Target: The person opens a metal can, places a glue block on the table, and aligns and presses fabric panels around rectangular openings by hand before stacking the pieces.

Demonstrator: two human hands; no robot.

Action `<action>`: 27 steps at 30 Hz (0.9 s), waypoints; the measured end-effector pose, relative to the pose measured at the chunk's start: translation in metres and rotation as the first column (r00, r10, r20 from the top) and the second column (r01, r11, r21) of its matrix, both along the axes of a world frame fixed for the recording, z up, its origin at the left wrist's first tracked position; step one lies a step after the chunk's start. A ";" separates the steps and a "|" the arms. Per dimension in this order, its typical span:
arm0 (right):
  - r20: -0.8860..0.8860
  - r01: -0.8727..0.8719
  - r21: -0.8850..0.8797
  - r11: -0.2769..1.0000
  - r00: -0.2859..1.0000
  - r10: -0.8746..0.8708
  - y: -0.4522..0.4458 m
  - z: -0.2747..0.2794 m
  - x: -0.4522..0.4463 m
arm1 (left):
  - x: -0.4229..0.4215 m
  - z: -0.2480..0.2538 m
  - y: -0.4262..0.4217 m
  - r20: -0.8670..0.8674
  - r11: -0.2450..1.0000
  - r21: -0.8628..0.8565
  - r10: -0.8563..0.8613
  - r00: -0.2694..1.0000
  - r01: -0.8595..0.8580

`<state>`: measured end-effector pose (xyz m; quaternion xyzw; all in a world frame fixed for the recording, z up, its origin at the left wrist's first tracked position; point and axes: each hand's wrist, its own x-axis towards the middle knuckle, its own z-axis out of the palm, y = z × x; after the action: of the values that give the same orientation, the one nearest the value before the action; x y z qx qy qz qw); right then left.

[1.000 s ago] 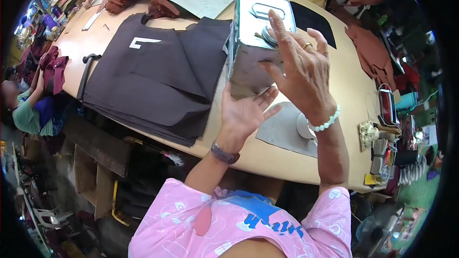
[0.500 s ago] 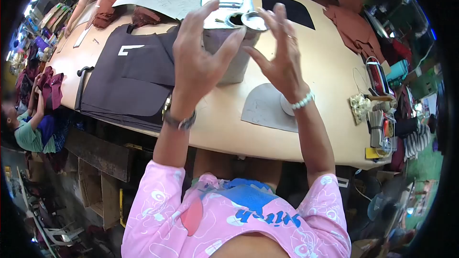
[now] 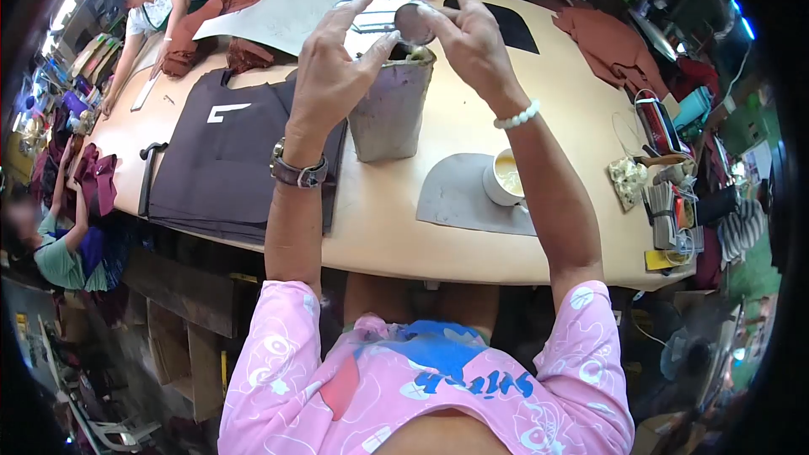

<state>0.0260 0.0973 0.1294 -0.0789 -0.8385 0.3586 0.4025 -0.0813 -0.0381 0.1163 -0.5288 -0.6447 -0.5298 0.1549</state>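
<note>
A tall metal can [image 3: 389,109] stands upright on the table, its top partly behind my hands. Over its opening is a round lid [image 3: 414,24], tilted up on edge. My right hand [image 3: 474,38] touches the lid's right side with its fingertips, thumb and fingers pinched on it as far as I can see. At the can's upper left is my left hand [image 3: 337,67], thumb and fingers spread apart, holding nothing.
Dark cut fabric [image 3: 244,152] lies left of the can. A white mug [image 3: 504,179] stands on a grey piece [image 3: 455,194] near the front edge. Rust cloth [image 3: 607,46] is at right; co-workers are at the far side and left.
The can, tilted between my hands at first, now stands upright on the table. Its lid has swung up beside my right hand. The mug has come into fuller view.
</note>
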 end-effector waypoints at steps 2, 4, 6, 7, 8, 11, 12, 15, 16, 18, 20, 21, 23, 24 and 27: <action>0.136 -0.051 -0.178 0.983 0.988 0.076 0.003 0.004 -0.008 | -0.002 0.002 0.001 -0.084 1.000 -0.014 0.025 0.996 -0.026; 0.166 0.027 -0.122 0.992 0.986 -0.006 0.003 -0.013 -0.022 | 0.007 0.009 -0.004 -0.017 0.993 -0.117 0.008 1.000 -0.010; 0.148 0.158 0.027 0.987 0.976 -0.161 -0.001 -0.012 -0.021 | 0.002 0.004 0.002 -0.057 0.978 -0.204 0.020 0.998 -0.031; 0.109 0.201 0.099 0.975 0.971 -0.211 0.002 -0.015 -0.023 | -0.001 -0.001 0.006 -0.075 0.968 -0.248 0.026 0.997 -0.044; 0.068 0.246 0.169 0.954 0.963 -0.260 0.008 -0.022 -0.026 | -0.006 -0.007 0.010 -0.117 0.974 -0.220 0.022 0.993 -0.048; 0.044 0.262 0.183 0.948 0.961 -0.274 0.017 -0.022 -0.021 | -0.014 -0.013 0.018 -0.171 0.981 -0.193 -0.001 0.985 -0.032; 0.053 0.232 0.146 0.962 0.969 -0.242 0.018 -0.022 -0.020 | -0.013 -0.012 0.018 -0.137 0.975 -0.223 -0.009 0.991 -0.022; 0.071 0.125 0.006 0.992 0.990 -0.126 0.017 -0.025 -0.018 | -0.010 -0.009 0.015 -0.034 0.978 -0.210 -0.006 0.999 -0.001; 0.046 0.129 0.046 0.991 0.990 -0.131 0.016 -0.025 -0.017 | -0.008 -0.009 0.014 0.003 0.982 -0.189 -0.003 1.000 0.004; -0.001 0.133 0.121 0.984 0.991 -0.134 0.012 -0.026 -0.018 | -0.006 -0.004 0.008 0.070 0.971 -0.239 -0.012 0.998 0.028; -0.025 0.106 0.082 0.991 0.994 -0.104 0.009 -0.026 -0.020 | -0.007 -0.003 0.004 0.107 0.966 -0.255 -0.020 0.994 0.046; -0.016 0.091 0.058 0.994 0.996 -0.091 0.009 -0.023 -0.020 | -0.008 -0.003 0.003 0.111 0.968 -0.246 -0.026 0.994 0.053; 0.004 0.053 0.003 0.999 0.999 -0.053 0.010 -0.023 -0.026 | -0.009 -0.003 0.002 0.113 0.968 -0.248 -0.023 0.993 0.050; 0.016 0.030 -0.027 0.999 0.999 -0.030 0.012 -0.024 -0.029 | -0.009 -0.002 0.001 0.112 0.965 -0.258 -0.014 0.994 0.042; 0.054 -0.011 -0.123 0.992 0.998 0.018 0.012 -0.027 -0.030 | -0.008 -0.007 0.001 0.088 0.969 -0.244 -0.003 0.996 0.025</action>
<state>-0.0037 0.1091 0.1021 -0.1072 -0.8263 0.4101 0.3709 -0.0891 -0.0373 0.1097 -0.5250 -0.7076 -0.4696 0.0566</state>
